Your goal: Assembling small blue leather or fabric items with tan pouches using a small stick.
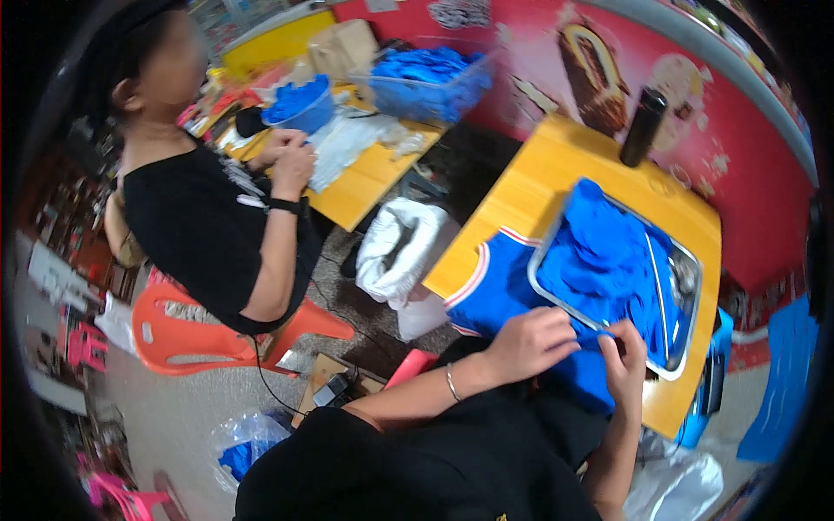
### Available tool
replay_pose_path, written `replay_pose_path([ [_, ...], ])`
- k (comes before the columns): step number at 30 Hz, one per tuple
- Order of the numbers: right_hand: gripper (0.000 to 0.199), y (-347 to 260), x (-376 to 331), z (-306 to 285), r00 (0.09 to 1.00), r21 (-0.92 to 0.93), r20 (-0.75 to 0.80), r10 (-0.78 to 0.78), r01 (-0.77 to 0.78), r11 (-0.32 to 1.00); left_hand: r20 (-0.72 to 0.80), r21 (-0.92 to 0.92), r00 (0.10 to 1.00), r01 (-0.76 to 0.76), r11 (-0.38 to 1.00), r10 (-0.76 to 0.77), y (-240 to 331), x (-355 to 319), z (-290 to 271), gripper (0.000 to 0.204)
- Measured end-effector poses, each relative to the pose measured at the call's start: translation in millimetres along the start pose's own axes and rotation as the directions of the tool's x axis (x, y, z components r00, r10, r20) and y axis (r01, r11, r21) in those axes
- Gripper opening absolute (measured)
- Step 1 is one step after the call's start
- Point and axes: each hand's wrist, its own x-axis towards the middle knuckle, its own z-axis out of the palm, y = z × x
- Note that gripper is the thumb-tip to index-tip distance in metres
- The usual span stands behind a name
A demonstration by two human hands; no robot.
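Observation:
My right hand (624,358) is closed in a pinch on a bit of blue cloth (592,340) at the near edge of the metal tray (695,339). Just left of it, my left hand (534,343) has its fingers curled together; what they hold, if anything, is hidden. Loose blue fabric pieces (604,243) are heaped in the tray, with a thin rod (657,282) lying across them. A blue garment (499,282) with white and red striped trim lies on the table beside the tray, partly under it.
My wooden table (556,156) bears a black bottle (644,128) at its far edge. An open white sack (395,252) stands left of it. Farther left, a person (208,208) on an orange chair (174,326) works at another table (360,187) with blue-filled tubs (426,82).

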Motion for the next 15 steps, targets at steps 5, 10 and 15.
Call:
replay_pose_path([
  [5,0.008,6,-6,-7,0.989,0.084,0.029,0.143,-0.145,0.986,0.049,0.065,0.992,-0.120,0.991,0.117,-1,-1,-2,0.018],
  [10,0.009,-1,-6,-8,0.980,0.117,0.095,0.177,-0.187,0.975,-0.123,-0.090,0.991,-0.071,0.993,0.060,-2,1,-5,0.025],
  [15,0.010,-2,-5,-7,0.987,0.218,0.052,0.149,-0.157,0.963,0.137,-0.640,0.922,0.362,0.678,-0.363,-6,-6,6,0.017],
])
